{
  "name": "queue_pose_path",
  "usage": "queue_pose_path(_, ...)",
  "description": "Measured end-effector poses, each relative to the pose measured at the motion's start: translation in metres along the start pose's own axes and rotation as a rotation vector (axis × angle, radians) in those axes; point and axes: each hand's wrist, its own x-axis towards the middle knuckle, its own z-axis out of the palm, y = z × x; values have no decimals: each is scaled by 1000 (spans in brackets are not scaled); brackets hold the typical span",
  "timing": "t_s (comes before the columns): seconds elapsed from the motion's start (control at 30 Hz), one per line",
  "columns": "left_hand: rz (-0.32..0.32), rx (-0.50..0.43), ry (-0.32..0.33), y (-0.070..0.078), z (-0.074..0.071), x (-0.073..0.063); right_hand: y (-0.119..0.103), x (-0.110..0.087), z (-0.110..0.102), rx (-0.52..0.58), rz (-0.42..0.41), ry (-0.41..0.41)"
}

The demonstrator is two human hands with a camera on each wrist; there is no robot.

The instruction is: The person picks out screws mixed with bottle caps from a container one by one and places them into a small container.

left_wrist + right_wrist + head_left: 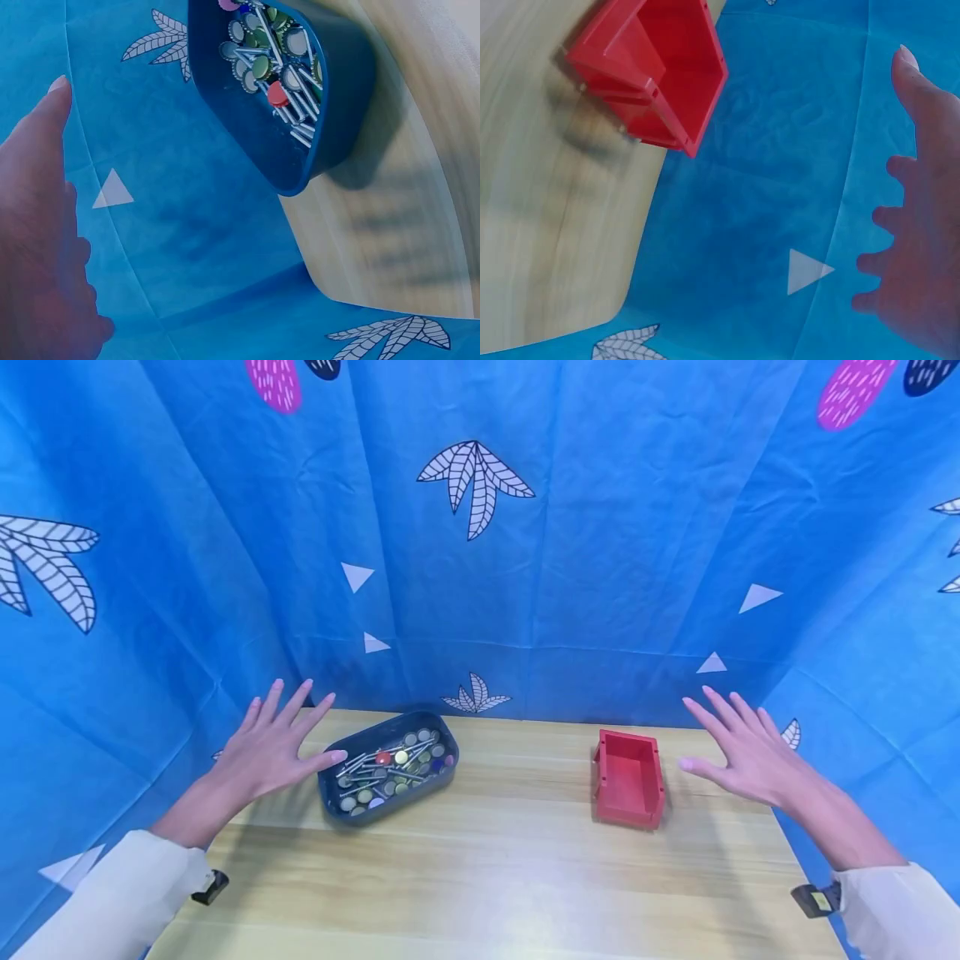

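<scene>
My left hand (273, 747) is held above the left side of the table with fingers spread, holding nothing. Its thumb tip overlaps the left rim of a dark blue tray (388, 807) in the head view; whether they touch I cannot tell. In the tray lie several metal bottle caps (260, 67) and several silver screws or nails (304, 97) mixed together, with one red cap (383, 758) among them. My right hand (753, 760), also spread and holding nothing, hovers just right of a red plastic bin (628, 777). That bin shows a bare inside.
The light wooden table (517, 860) carries both containers near its back edge. Blue patterned cloth (600, 568) hangs behind the table and along both sides. Dark wrist devices (210, 887) sit at the white sleeves (120, 893).
</scene>
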Motion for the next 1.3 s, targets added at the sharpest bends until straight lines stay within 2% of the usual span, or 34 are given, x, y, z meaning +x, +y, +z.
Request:
queue_pose_path(0.23, -10, -8, 15, -2, 5, -3, -11, 11, -3, -36, -36, -7)
queue_pose_path(0.7, -8, 39, 34, -5, 14, -4, -31, 33, 13, -24, -69, -5)
queue_pose_path(1.0, -32, 45, 67, -6, 19, -7, -45, 57, 16, -33, -76, -31)
queue_pose_path(1.13, -33, 49, 92, -7, 21, -4, -50, 68, 18, -27, -104, -17)
queue_pose_path(1.3, -52, 40, 85, -8, 24, -2, -57, 80, 22, -11, -138, 2)
